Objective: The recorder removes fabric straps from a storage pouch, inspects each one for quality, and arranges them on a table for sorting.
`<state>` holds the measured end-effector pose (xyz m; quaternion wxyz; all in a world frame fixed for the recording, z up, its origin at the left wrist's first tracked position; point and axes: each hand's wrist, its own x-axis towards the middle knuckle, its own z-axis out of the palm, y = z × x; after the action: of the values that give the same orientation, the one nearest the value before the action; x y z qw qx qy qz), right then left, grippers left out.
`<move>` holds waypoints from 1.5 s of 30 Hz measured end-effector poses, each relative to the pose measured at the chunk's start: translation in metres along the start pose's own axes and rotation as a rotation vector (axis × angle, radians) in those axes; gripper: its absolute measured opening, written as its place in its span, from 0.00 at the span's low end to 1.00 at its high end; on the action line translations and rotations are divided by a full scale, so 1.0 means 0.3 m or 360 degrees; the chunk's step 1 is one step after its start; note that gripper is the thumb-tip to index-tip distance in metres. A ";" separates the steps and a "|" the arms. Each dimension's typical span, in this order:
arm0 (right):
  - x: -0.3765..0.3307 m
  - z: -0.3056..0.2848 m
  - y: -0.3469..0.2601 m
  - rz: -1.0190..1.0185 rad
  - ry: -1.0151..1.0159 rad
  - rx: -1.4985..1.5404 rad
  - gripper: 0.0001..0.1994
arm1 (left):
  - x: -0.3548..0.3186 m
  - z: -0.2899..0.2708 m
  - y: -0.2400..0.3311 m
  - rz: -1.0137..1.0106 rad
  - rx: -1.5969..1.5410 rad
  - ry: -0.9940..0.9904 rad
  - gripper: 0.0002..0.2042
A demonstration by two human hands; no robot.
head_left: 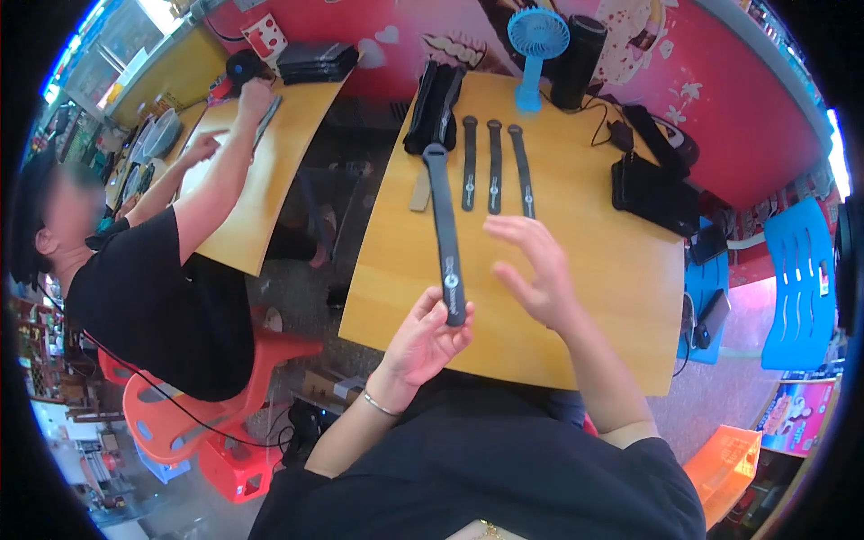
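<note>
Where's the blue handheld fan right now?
In the head view, the blue fan stands at the far edge of the wooden table, just left of the black cylinder and beyond the three dark straps lying side by side.

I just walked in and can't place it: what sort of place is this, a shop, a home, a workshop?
Probably a small makeshift workshop for hand assembly. Long dark grey straps lie in a row on a bare wooden table, a co-worker on a red plastic chair works at a second table, and the left hand holds another strap.
</note>
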<state>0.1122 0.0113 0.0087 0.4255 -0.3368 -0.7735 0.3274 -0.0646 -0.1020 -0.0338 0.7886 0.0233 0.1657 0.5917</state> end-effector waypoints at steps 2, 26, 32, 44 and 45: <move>-0.047 -0.037 -0.109 -0.0428 -0.0167 -0.0149 0.20 | 0.017 0.032 -0.012 -0.0004 0.0135 -0.0084 0.09; -0.216 -0.129 -0.165 -0.0417 -0.0254 -0.0238 0.11 | -0.025 0.123 -0.158 -0.0036 0.0472 0.0052 0.06; -0.205 -0.128 -0.162 -0.0388 -0.0318 -0.0244 0.11 | -0.019 0.110 -0.145 -0.0078 0.0415 -0.0006 0.06; -0.198 -0.113 -0.179 -0.0498 -0.0279 -0.0373 0.12 | -0.023 0.088 -0.147 -0.0072 0.0321 0.0021 0.06; -0.200 -0.110 -0.184 -0.0500 -0.0278 -0.0373 0.12 | -0.023 0.088 -0.146 -0.0059 0.0332 0.0027 0.06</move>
<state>0.1527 -0.0603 0.0401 0.3605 -0.2297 -0.8832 0.1929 -0.0181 -0.1174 -0.0174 0.7913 0.0973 0.2335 0.5567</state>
